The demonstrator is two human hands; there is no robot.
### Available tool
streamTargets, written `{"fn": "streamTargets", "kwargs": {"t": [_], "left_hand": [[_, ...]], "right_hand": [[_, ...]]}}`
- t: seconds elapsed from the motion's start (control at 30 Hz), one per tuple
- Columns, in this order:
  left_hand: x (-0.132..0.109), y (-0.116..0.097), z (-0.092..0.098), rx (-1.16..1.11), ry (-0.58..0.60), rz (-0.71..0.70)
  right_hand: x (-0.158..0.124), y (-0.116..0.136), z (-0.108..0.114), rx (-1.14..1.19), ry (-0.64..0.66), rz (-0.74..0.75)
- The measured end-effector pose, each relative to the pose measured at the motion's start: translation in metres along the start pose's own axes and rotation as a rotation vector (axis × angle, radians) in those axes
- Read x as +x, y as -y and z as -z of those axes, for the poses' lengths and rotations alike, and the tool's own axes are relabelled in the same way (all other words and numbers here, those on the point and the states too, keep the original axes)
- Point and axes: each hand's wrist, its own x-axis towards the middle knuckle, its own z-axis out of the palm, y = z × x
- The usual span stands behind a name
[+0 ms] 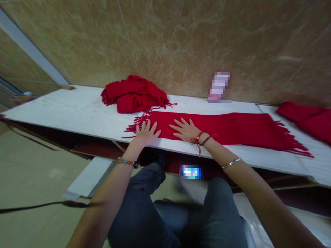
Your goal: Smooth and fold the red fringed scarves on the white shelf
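Observation:
A red fringed scarf (240, 129) lies flat along the white table (64, 110), with tassels at both ends. Near its left fringe, my left hand (147, 135) rests palm down with the fingers spread. My right hand (186, 131) also lies flat on the scarf, a short way to the right, fingers apart. Neither hand grips anything. Behind my left hand sits a crumpled pile of red scarf cloth (137, 94), its tassels touching or close to the flat scarf's left end.
Another folded red cloth (307, 117) lies at the table's right end. A blurred pinkish item (219, 86) leans by the marbled wall (193, 44). Below the table edge are a blurred lit object (191, 172), a white board (86, 175) and my legs (144, 203).

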Motion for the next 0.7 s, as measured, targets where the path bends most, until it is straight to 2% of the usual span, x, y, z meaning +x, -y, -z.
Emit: {"fn": "streamTargets", "kwargs": {"t": [0.13,0.27,0.4,0.47,0.57,0.67,0.7], "left_hand": [[0.001,-0.007,0.001,0.019,-0.07,-0.138],[0.007,-0.009,0.0,-0.026,0.067,-0.193],[0.008,-0.005,0.002,-0.004,0.076,-0.2],[0.008,-0.005,0.004,0.005,0.081,-0.2],[0.011,-0.014,0.006,-0.008,0.029,-0.218],[0.02,-0.034,0.006,-0.043,-0.1,-0.264],[0.024,-0.041,0.005,-0.054,-0.123,-0.279]], "right_hand": [[0.001,0.0,-0.004,-0.02,0.022,-0.014],[0.001,0.002,0.0,0.004,0.019,-0.002],[-0.015,-0.015,0.016,0.035,-0.062,-0.059],[-0.037,-0.038,0.027,0.005,-0.164,-0.157],[-0.086,-0.092,0.037,-0.06,-0.278,-0.398],[-0.135,-0.147,0.03,-0.082,-0.325,-0.675],[-0.148,-0.163,0.025,-0.062,-0.29,-0.746]]}}
